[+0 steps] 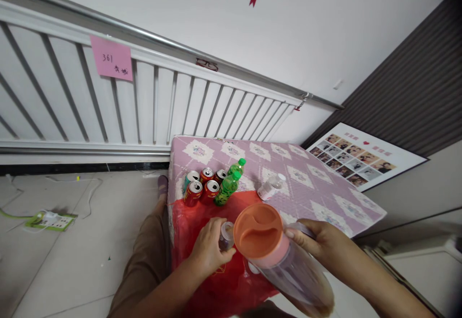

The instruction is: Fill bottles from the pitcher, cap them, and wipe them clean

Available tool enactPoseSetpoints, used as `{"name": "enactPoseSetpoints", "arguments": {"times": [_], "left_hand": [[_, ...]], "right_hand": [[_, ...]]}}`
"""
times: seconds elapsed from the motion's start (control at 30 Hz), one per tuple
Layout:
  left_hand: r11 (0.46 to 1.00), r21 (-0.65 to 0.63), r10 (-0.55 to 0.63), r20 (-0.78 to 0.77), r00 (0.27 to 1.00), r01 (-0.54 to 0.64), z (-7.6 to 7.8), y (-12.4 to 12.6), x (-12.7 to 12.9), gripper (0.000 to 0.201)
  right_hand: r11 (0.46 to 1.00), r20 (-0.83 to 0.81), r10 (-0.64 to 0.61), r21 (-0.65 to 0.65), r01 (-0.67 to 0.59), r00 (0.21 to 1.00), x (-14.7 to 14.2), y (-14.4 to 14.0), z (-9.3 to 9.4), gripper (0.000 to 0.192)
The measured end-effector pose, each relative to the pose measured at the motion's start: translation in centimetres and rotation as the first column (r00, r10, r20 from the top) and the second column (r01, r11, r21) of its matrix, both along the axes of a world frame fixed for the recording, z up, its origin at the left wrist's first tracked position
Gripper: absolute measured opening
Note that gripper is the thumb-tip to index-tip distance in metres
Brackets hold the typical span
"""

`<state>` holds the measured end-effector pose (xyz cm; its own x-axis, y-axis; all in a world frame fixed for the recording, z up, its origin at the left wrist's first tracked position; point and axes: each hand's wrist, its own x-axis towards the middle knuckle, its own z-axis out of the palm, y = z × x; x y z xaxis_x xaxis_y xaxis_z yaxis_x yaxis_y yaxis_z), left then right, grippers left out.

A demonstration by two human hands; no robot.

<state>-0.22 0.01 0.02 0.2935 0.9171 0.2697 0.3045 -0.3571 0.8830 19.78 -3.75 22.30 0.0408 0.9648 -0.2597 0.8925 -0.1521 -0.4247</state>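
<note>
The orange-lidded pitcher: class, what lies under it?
Under the pitcher, held by the right hand, a red bag shows. The left hand grips a small bottle; its base is hidden.

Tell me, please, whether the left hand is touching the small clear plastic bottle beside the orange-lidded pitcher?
Touching: the head view shows the left hand wrapped around the small clear plastic bottle, fingers on its side.

- Left hand (pixel 209 248), reaching toward one o'clock, fingers curled shut in a grip.
- Right hand (pixel 312 238), reaching toward ten o'clock, fingers wrapped closed.
</note>
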Motion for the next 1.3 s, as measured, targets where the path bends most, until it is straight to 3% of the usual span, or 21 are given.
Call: {"name": "enactPoseSetpoints", "arguments": {"times": [1.3], "left_hand": [[1.000,-0.002,0.004,0.009,1.000,-0.004,-0.24,-0.09,-0.07,0.063]], "right_hand": [[0.999,-0.043,-0.017,0.040,0.019,0.999,-0.12,0.20,0.05,0.048]]}}
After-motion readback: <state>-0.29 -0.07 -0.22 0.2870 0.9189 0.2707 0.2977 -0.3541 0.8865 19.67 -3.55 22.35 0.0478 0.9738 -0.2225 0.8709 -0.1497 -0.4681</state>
